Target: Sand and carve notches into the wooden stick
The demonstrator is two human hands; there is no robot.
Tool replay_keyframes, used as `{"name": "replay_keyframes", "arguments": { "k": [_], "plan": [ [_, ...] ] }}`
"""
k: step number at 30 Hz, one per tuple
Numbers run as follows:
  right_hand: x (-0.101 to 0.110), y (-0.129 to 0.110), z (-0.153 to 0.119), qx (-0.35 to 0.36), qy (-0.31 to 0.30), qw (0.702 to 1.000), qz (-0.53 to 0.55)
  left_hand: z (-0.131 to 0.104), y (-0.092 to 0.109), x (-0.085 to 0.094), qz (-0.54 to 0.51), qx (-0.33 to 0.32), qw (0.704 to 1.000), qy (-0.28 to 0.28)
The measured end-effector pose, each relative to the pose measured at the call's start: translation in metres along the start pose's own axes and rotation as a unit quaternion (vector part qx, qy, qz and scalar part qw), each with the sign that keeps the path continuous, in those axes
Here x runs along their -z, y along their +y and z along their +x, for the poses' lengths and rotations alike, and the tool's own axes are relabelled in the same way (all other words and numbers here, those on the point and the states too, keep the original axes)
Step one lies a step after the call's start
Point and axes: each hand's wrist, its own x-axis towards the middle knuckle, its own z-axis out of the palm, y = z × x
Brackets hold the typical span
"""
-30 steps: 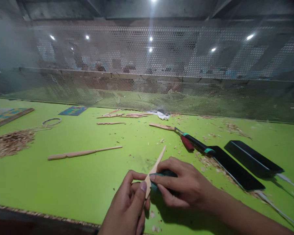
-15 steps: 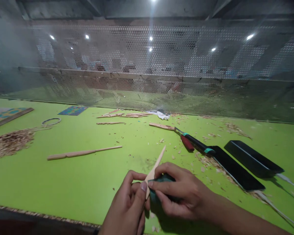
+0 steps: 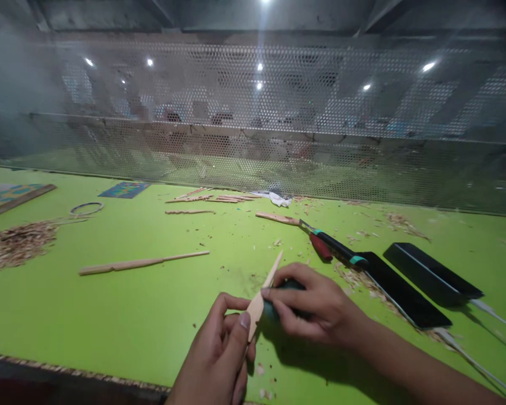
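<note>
A pale, pointed wood piece (image 3: 256, 307) slants up and away from me, with a small dark notch near its wide lower end. My left hand (image 3: 219, 351) pinches that lower end between thumb and fingers. My right hand (image 3: 316, 304) is closed around a dark green sheet or pad (image 3: 293, 295) that lies against the right side of the wood. The right fingertips touch the wood's middle. Most of the green thing is hidden by the fingers, so its full shape cannot be made out.
On the green table (image 3: 143, 315) lie a long carved stick (image 3: 143, 263), wood shavings (image 3: 19, 244), a ring (image 3: 86, 208), thin carved pieces (image 3: 189, 212), knives (image 3: 278, 218), a red handle (image 3: 321, 247) and two black devices (image 3: 405, 289) with white cables. A perforated screen (image 3: 261, 135) stands behind.
My right hand has slid up along the wood with the green thing, away from my left thumb, showing more of the wood's wide part. My left hand has hardly moved.
</note>
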Motion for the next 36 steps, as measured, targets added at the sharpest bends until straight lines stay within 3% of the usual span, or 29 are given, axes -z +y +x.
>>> {"name": "replay_keyframes", "arguments": {
  "k": [3, 8, 13, 18, 22, 25, 28, 31, 36],
  "plan": [
    [0.001, 0.002, 0.001, -0.026, 0.017, 0.999, -0.008, 0.000, 0.001, 0.000, 0.010, 0.006, 1.000, 0.005],
    [-0.001, -0.002, 0.001, -0.013, -0.011, 0.999, 0.035, -0.001, 0.001, -0.001, -0.012, -0.003, 1.000, 0.009],
    [-0.001, -0.001, 0.001, -0.037, 0.026, 0.999, 0.001, 0.000, -0.001, 0.001, 0.018, -0.010, 1.000, -0.002],
    [-0.004, -0.009, 0.003, -0.007, -0.012, 0.999, 0.035, 0.000, -0.002, 0.004, 0.001, -0.001, 1.000, 0.000],
    [0.009, 0.006, 0.005, -0.014, 0.033, 0.998, -0.043, 0.000, -0.002, 0.006, -0.005, 0.001, 1.000, -0.001],
    [0.018, 0.015, 0.004, -0.039, 0.061, 0.997, -0.038, 0.001, -0.002, 0.006, -0.021, -0.004, 1.000, 0.011],
    [0.019, 0.013, 0.002, -0.069, -0.015, 0.997, -0.004, 0.001, -0.001, 0.004, -0.024, -0.012, 0.999, 0.035],
    [0.014, 0.006, 0.000, -0.047, -0.117, 0.992, -0.022, 0.000, -0.001, 0.002, -0.020, -0.016, 0.999, 0.036],
    [0.006, -0.008, -0.002, 0.009, -0.157, 0.987, -0.016, 0.001, -0.002, 0.003, -0.033, -0.021, 0.999, 0.028]
  ]
}}
